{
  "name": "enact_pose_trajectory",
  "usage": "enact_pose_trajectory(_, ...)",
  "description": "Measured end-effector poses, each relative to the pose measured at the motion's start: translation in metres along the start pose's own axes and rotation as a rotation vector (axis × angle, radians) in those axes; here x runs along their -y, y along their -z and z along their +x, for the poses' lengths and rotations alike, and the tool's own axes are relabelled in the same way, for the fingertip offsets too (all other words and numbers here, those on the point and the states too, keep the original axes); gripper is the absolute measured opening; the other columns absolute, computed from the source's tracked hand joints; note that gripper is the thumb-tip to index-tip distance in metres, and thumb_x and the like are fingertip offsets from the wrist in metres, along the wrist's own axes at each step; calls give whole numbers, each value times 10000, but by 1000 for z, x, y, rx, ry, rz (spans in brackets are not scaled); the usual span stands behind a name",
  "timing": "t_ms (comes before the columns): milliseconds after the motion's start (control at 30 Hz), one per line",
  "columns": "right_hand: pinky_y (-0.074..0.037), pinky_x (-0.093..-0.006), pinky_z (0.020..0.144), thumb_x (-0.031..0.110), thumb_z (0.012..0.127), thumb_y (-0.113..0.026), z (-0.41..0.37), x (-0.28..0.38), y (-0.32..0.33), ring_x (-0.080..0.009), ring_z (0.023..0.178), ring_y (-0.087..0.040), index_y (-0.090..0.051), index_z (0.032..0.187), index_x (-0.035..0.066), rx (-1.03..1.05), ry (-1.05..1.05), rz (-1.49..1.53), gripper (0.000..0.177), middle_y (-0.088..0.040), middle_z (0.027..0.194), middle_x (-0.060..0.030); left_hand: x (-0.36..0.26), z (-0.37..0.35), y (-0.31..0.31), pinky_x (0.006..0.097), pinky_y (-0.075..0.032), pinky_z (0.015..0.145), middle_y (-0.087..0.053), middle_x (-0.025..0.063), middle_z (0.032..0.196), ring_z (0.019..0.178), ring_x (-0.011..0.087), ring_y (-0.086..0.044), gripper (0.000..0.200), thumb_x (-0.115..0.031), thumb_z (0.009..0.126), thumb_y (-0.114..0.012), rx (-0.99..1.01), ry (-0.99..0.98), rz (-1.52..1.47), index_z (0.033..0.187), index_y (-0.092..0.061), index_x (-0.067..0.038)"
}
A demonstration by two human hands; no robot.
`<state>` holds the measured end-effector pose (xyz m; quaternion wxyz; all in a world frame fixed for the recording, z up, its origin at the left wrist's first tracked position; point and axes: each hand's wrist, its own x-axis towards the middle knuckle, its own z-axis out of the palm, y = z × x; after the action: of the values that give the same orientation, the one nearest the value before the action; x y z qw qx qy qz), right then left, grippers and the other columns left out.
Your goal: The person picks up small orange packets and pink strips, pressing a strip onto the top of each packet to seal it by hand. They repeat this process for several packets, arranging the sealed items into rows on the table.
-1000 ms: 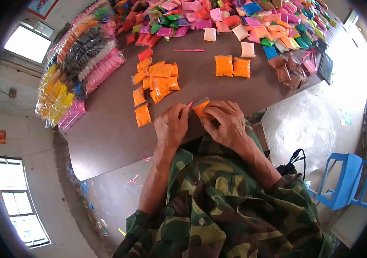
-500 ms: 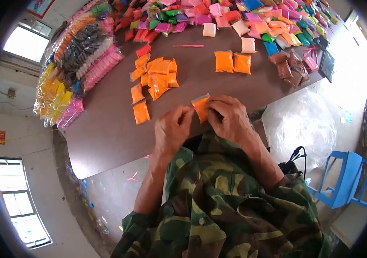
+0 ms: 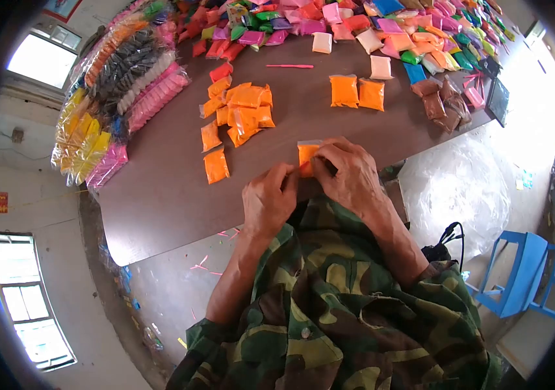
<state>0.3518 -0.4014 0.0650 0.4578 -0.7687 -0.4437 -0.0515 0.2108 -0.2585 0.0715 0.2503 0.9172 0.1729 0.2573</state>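
Head view, middle of the frame: the left hand (image 3: 268, 198) and the right hand (image 3: 349, 175) both pinch a little orange bag (image 3: 306, 155) by the near edge of the brown table (image 3: 160, 188); it looks light, soft and squishy in slippery plastic, so its flat top edge seems best to grip

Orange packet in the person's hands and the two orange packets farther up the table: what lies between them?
Nothing; the head view shows bare brown table between the held orange packet and the two orange packets.
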Motion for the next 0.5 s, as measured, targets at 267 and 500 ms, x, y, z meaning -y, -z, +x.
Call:
enact_pose_trajectory(267,-593,-486,792,151,917,-777,-3,4,5,-367,880,-739,-771,979,59,41,-68,-34,111,-733,947,-124,-6,3,13,420,-574,640,-750,162,816,703,330,-750,94,-142,972,-804,-2,120,-75,994,-754,-65)
enact_pose_trajectory(500,-584,-453,743,162,916,-802,-2,2,-1,-343,850,-737,-812,1039,94,64,-53,-148,141,-728,920,-92,20,-4,1,457,-558,606,-731,136,782,689,357,-737,89,-151,968,-796,-143,106,170,969,-727,-95)
